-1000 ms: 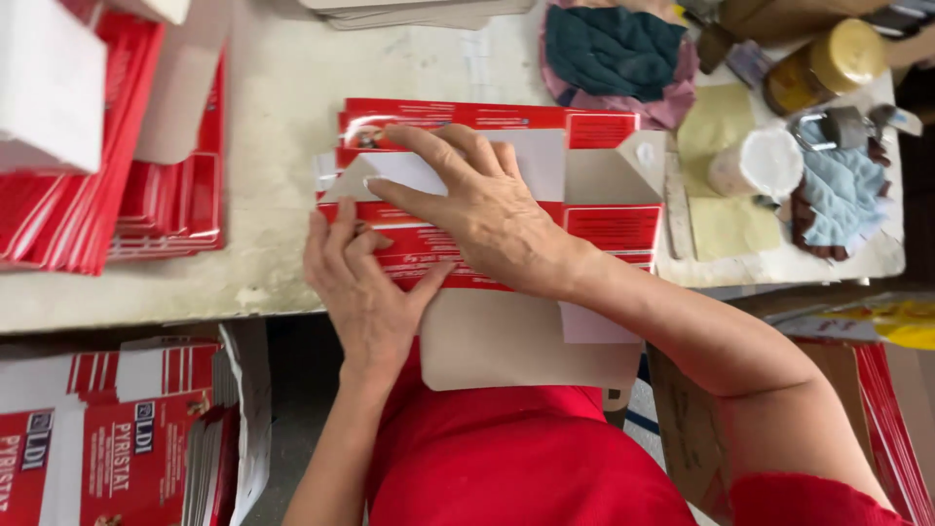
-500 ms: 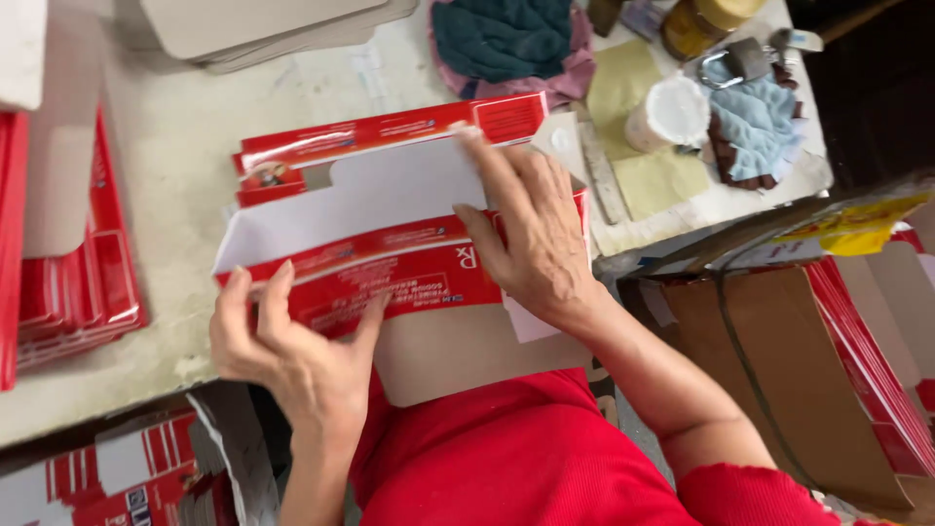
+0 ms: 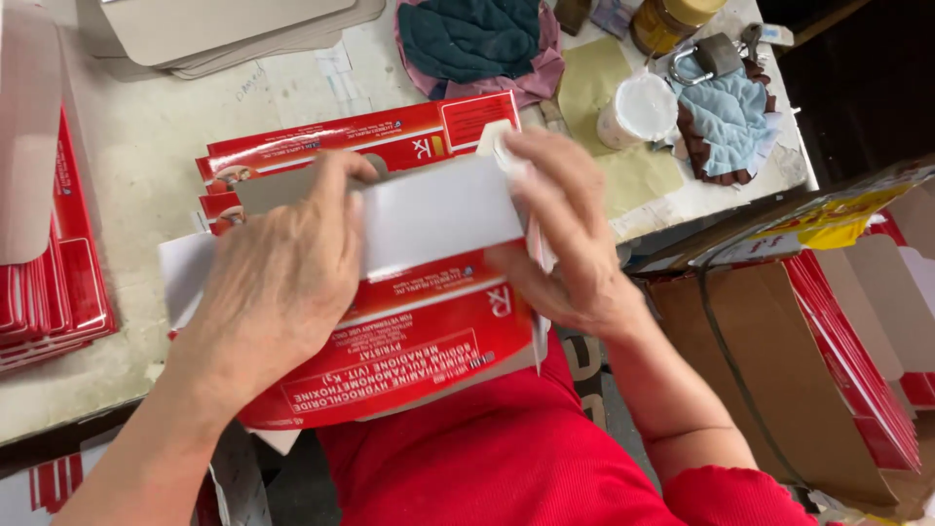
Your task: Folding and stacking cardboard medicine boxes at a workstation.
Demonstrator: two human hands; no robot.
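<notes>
A flat red-and-white printed cardboard carton blank [image 3: 409,321] is held at the centre of the frame, over the near edge of the worn pale worktable [image 3: 146,146]. The left hand [image 3: 278,282] is laid flat on its left half, fingers spread and curled over the upper white flap. The right hand [image 3: 565,229] is closed around the right edge, thumb beneath and fingers on top, pinching the panel where it bends.

For a clean fold, the crease is best followed along its scored line, with the left palm kept flat so the panel does not slip, and the pressure run evenly along the edge.

Just behind the held carton, further red carton blanks [image 3: 360,141] lie on the table. A stack of red flat cartons [image 3: 54,273] is seen at the left edge. Grey-brown board sheets [image 3: 224,29] sit at the upper left. At the upper right lie a teal-and-pink quilted cloth [image 3: 472,39], a small white round tub [image 3: 638,107], a metal padlock [image 3: 706,58] and a pale blue cloth [image 3: 730,117]. A brown cardboard box [image 3: 769,370] holding red cartons stands at the lower right.
</notes>
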